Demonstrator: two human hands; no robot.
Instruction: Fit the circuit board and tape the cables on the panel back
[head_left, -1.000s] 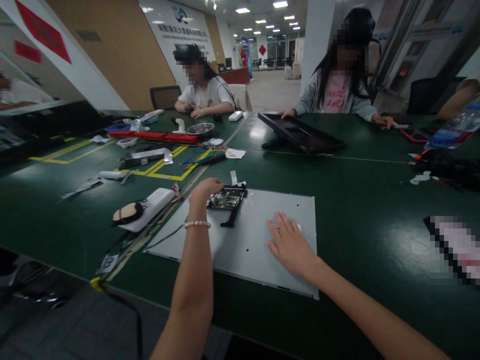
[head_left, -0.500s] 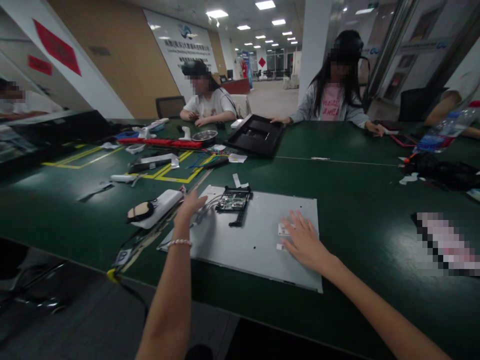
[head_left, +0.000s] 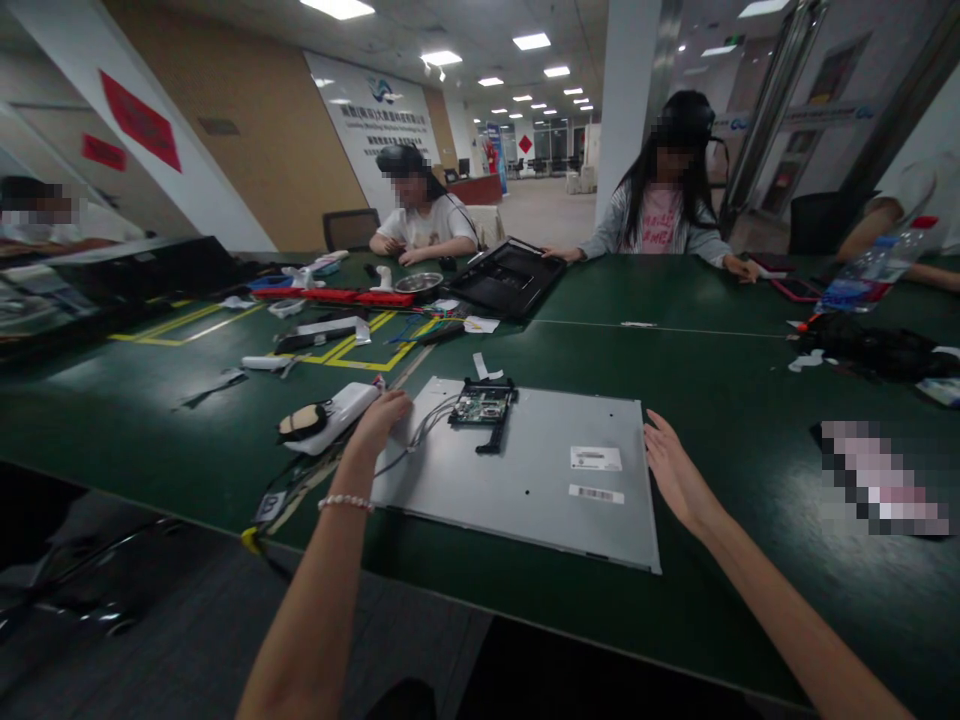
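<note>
A flat grey metal display panel (head_left: 555, 530) lies on the green table, with two white labels near its right side. Mounted near its far edge is a green circuit board (head_left: 481, 407) in a black plastic bracket (head_left: 491, 440). Grey cables (head_left: 424, 430) run from the board toward the left edge. My left hand (head_left: 382, 420), below which a beaded bracelet shows, rests at the panel's left edge, fingers loosely bent and partly hidden. Along the right edge, my right hand (head_left: 679, 480) is held with fingers stretched out, at or very close to the metal.
Left of the panel lie a white device with a black strap (head_left: 330, 418) and cables. Farther back are a black frame (head_left: 506, 280), held by a person opposite, a metal bowl (head_left: 418, 284) and red strips. A bottle (head_left: 874, 265) and a blurred flat item (head_left: 885, 480) are at right.
My right hand has slid off the panel's face to its right edge, uncovering the labels. My left hand has come down from above the cables to the left edge. The view shifted slightly.
</note>
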